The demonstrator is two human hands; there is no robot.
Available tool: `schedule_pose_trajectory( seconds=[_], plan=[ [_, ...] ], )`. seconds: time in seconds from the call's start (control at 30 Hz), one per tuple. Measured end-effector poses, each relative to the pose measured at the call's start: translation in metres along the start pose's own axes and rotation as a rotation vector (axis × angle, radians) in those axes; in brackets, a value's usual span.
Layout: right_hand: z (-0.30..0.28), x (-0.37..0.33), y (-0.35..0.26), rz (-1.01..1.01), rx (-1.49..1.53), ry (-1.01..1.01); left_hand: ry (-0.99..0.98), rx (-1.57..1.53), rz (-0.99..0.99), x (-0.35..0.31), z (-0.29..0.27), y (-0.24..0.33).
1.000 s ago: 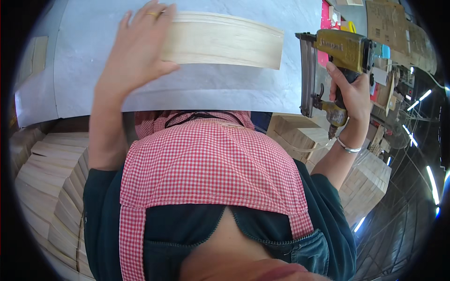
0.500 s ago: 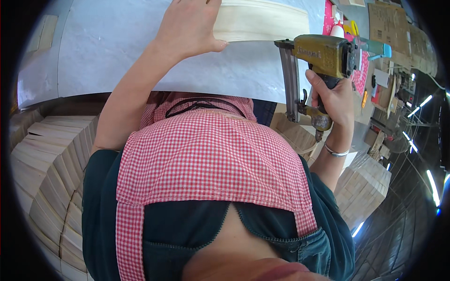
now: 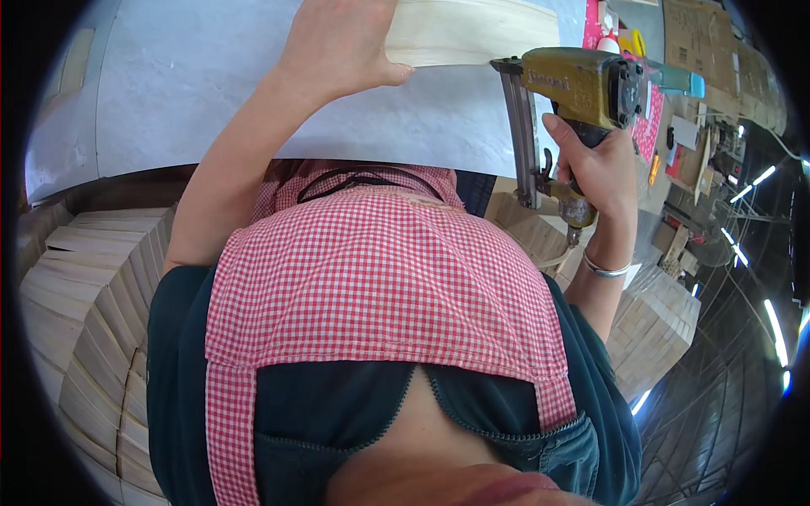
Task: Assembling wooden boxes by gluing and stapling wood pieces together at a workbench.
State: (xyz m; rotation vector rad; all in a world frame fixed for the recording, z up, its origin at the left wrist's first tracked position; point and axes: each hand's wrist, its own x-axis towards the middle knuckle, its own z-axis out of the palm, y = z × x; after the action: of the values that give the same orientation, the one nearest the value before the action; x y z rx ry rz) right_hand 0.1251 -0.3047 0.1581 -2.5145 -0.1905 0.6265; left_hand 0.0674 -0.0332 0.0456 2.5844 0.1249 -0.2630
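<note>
The left hand [image 3: 342, 46] lies at the left end of a pale wooden board [image 3: 468, 34] on the worktop [image 3: 194, 101], thumb by its near edge; the fingertips are out of view, so I cannot tell whether that grip pinches it. The right hand's [image 3: 606, 173] grip is wrapped around the handle of a pneumatic nailer [image 3: 569, 80], near the board's right end.
</note>
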Motion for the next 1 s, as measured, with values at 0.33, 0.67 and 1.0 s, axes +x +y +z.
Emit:
schedule_pose_trajectory(
  seconds=[0.33, 0.67, 1.0],
  plan=[
    [0.038, -0.036, -0.045, -0.07, 0.025, 0.014, 0.104, -0.465, 0.14, -0.021, 0.048, -0.076],
    [0.071, -0.048, -0.058, -0.142, 0.121, -0.045, 0.086, -0.615, 0.238, -0.01, 0.058, -0.072],
    [0.083, -0.052, -0.068, -0.034, 0.104, -0.002, 0.039, -0.676, 0.28, -0.01, 0.048, -0.069]
  ],
)
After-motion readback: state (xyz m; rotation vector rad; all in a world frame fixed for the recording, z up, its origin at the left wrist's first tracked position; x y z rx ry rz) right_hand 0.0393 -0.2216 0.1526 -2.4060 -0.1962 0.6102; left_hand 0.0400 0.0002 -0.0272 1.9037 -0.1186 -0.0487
